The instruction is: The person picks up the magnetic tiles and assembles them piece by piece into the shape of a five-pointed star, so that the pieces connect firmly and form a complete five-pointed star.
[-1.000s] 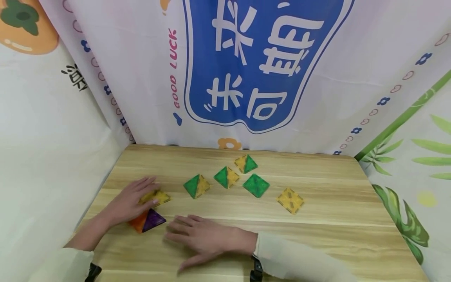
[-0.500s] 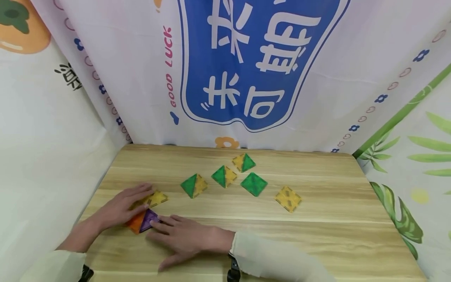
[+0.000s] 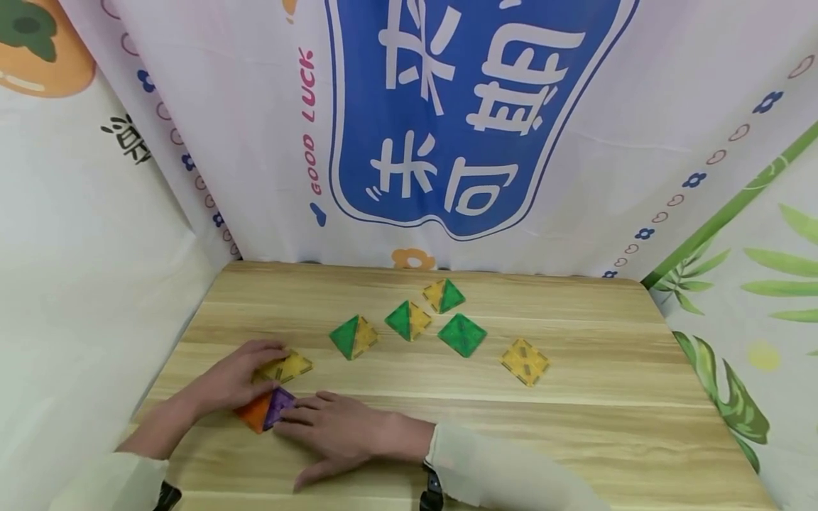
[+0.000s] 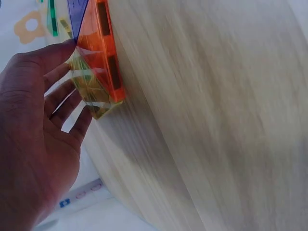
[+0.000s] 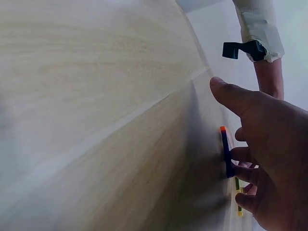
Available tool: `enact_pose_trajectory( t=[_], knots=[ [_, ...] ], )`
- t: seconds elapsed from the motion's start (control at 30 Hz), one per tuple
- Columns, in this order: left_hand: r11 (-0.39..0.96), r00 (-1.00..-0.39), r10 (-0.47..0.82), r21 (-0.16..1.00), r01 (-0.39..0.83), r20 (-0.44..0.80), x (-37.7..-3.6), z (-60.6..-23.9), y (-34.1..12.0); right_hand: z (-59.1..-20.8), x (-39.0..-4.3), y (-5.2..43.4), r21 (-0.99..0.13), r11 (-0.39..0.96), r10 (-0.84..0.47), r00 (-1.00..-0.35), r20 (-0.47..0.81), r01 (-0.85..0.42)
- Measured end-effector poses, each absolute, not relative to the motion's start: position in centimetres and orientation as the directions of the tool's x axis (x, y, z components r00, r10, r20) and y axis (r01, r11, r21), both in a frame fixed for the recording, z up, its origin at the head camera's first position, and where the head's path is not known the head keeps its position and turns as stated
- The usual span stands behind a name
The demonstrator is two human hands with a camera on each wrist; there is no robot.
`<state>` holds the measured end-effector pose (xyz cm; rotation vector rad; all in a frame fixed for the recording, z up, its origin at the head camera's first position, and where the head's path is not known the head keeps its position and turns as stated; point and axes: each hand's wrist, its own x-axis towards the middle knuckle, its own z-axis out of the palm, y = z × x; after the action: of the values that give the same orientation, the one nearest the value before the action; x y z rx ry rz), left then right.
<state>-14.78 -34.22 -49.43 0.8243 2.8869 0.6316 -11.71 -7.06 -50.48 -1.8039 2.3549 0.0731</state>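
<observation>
Flat translucent triangular magnetic tiles lie together at the table's left. My left hand point(image 3: 239, 376) spans the yellow tile point(image 3: 292, 366), thumb at its near edge and bent fingers around its far side; they partly hide it. In the left wrist view those fingers curve round the yellow tile point(image 4: 91, 94), with the orange tile point(image 4: 99, 57) against it. Nearer me, the orange tile point(image 3: 255, 414) meets the purple tile point(image 3: 278, 409) edge to edge. Extended fingertips of my right hand point(image 3: 341, 433) touch the purple tile from the right, its thumb spread away.
Paired triangles form diamonds farther back on the wooden table point(image 3: 575, 447): green-and-yellow ones point(image 3: 353, 337), a green one point(image 3: 462, 335) and a yellow one point(image 3: 525, 361). A printed cloth point(image 3: 268, 142) hangs behind the table's back edge.
My right hand has moved left onto the purple tile. Since half a second ago, the tiles under both hands have shifted slightly right and towards me; the back diamonds stay put.
</observation>
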Motion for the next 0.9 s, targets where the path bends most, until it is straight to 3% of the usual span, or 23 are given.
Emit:
enact_pose_trajectory(
  t=[0.63, 0.9],
  knots=[
    [0.647, -0.711, 0.702, 0.439, 0.623, -0.025, -13.5, -48.7, -27.9, -49.5, -10.0, 2.8, -0.093, 0.217, -0.975, -0.21, -0.077, -0.972],
    [0.581, -0.651, 0.758, 0.484, 0.655, -0.028, -13.3, -49.0, -24.7, -49.6, -10.0, 7.6, -0.077, 0.26, -0.965, -0.261, 0.003, -0.963]
  ],
)
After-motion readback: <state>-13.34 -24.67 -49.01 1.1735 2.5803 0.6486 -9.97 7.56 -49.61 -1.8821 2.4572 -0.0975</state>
